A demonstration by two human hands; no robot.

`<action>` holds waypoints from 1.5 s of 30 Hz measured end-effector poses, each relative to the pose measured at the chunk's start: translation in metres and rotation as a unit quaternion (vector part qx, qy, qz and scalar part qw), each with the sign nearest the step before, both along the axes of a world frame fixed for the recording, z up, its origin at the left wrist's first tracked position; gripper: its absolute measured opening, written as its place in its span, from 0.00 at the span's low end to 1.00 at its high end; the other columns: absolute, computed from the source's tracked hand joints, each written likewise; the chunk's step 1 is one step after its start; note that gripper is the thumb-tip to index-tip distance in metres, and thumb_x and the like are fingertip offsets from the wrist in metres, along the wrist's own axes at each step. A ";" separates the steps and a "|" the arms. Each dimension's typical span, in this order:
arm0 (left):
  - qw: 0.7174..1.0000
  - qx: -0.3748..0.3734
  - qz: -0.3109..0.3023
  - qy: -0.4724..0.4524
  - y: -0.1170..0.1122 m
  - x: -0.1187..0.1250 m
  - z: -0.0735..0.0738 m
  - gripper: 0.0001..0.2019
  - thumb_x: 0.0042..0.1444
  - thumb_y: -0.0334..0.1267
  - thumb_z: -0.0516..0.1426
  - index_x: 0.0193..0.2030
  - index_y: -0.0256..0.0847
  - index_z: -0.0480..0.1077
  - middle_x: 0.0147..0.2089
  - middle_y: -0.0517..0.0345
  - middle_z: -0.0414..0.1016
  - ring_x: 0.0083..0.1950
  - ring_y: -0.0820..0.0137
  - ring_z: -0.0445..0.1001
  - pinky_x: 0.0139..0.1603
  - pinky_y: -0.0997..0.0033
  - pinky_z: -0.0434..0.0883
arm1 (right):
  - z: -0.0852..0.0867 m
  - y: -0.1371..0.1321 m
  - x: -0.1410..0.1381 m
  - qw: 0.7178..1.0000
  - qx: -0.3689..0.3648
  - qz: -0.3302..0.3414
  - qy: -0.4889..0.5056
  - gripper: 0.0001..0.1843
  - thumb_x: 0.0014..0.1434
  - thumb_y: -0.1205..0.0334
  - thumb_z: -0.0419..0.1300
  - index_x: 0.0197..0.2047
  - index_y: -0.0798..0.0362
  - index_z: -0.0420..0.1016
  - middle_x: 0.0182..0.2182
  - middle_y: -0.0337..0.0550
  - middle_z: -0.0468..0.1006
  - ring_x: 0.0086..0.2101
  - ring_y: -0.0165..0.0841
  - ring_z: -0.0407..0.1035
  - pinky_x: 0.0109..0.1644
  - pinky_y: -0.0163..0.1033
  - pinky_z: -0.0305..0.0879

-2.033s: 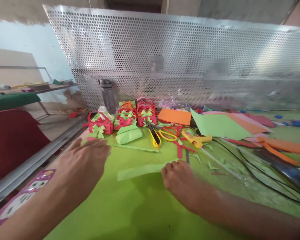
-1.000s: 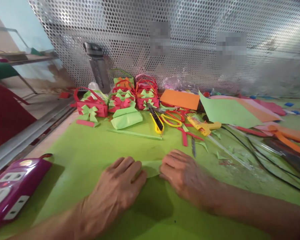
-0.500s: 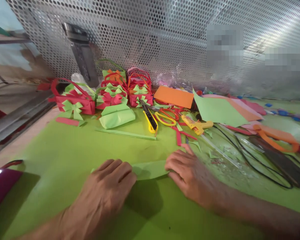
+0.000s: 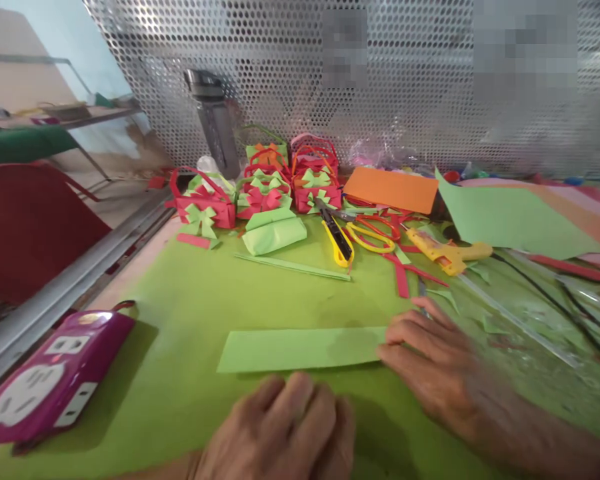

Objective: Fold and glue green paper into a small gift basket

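Observation:
A light green paper strip [image 4: 300,350] lies across the green table, its left end free. At its right end, my right hand [image 4: 435,357] is closed, thumb and fingers pinching the paper. My left hand [image 4: 285,427] is nearer to me, below the strip and apart from it. Its fingers are curled and slightly blurred, and whatever may be inside them is hidden. Beyond the strip are a thin folded green strip [image 4: 293,267] and a rolled piece of green paper [image 4: 275,235].
Small paper baskets with bows [image 4: 207,210] stand at the back beside a grey bottle [image 4: 217,130]. A yellow-black cutter knife [image 4: 337,237], yellow-handled scissors [image 4: 373,239] and a yellow glue gun [image 4: 447,255] lie ahead. A purple case [image 4: 65,373] is at left; coloured sheets [image 4: 510,220] lie right.
My left hand has let go of the strip's left part and drawn back toward me, baring that end. My right hand still pinches the right end. The view has shifted left.

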State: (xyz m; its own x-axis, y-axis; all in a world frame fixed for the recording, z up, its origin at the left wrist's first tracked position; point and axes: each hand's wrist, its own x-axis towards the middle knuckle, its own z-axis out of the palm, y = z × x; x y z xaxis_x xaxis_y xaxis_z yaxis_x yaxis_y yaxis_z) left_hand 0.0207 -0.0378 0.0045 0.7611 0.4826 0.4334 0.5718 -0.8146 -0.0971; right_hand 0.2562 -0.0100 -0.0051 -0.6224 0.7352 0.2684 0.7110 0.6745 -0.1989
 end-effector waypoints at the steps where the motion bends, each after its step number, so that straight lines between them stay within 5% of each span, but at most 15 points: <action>1: 0.999 0.023 0.013 -0.034 0.007 -0.002 0.002 0.08 0.58 0.30 0.51 0.38 0.38 0.70 0.30 0.58 0.71 0.30 0.69 0.69 0.23 0.67 0.62 | 0.000 0.000 -0.001 1.000 -0.001 0.003 0.006 0.16 0.57 0.76 0.46 0.31 0.49 0.70 0.29 0.39 0.71 0.34 0.32 0.65 0.59 0.54 0.43; 9: 0.996 -0.023 0.049 -0.067 0.033 -0.014 -0.021 0.16 0.61 0.29 0.44 0.27 0.40 0.69 0.26 0.58 0.68 0.28 0.71 0.66 0.29 0.69 0.62 | -0.002 0.010 -0.005 0.994 -0.045 -0.035 0.092 0.07 0.57 0.66 0.58 0.27 0.53 0.69 0.27 0.36 0.71 0.32 0.29 0.64 0.52 0.47 0.50; 16: 0.987 -0.126 0.078 -0.065 0.038 -0.020 -0.016 0.16 0.62 0.37 0.45 0.28 0.43 0.69 0.27 0.60 0.70 0.29 0.71 0.68 0.32 0.72 0.65 | 0.002 0.011 -0.003 0.981 -0.123 -0.095 0.113 0.08 0.49 0.69 0.65 0.27 0.53 0.68 0.29 0.34 0.70 0.36 0.29 0.64 0.49 0.42 0.50; 28: 0.943 -0.296 0.129 -0.076 0.040 -0.018 -0.007 0.14 0.60 0.38 0.48 0.27 0.43 0.69 0.29 0.60 0.71 0.32 0.69 0.68 0.38 0.66 0.60 | 0.005 0.010 0.001 0.981 -0.159 -0.068 0.086 0.09 0.60 0.65 0.55 0.27 0.52 0.69 0.29 0.36 0.68 0.35 0.30 0.62 0.47 0.44 0.48; 37: 0.957 -0.220 0.189 -0.014 0.038 -0.008 -0.005 0.16 0.60 0.35 0.44 0.22 0.41 0.63 0.24 0.60 0.65 0.29 0.66 0.63 0.37 0.61 0.55 | 0.006 0.008 -0.011 0.988 -0.103 -0.111 0.041 0.11 0.56 0.71 0.53 0.22 0.55 0.63 0.27 0.38 0.67 0.34 0.31 0.58 0.44 0.42 0.49; 45: 0.976 -0.123 0.179 0.021 0.038 -0.005 -0.004 0.14 0.58 0.30 0.47 0.22 0.41 0.63 0.23 0.61 0.65 0.27 0.66 0.63 0.40 0.59 0.56 | 0.004 0.009 -0.013 0.988 -0.087 -0.123 0.029 0.12 0.56 0.70 0.52 0.22 0.55 0.63 0.26 0.37 0.66 0.34 0.31 0.59 0.49 0.45 0.47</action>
State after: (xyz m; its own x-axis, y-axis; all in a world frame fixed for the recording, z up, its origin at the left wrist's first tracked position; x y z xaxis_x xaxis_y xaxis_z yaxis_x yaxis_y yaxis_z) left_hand 0.0161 0.0007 0.0008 0.5396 0.8061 0.2431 0.8237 -0.5651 0.0456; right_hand 0.2432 -0.0010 -0.0013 -0.4072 0.9002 0.1542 0.8328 0.4352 -0.3419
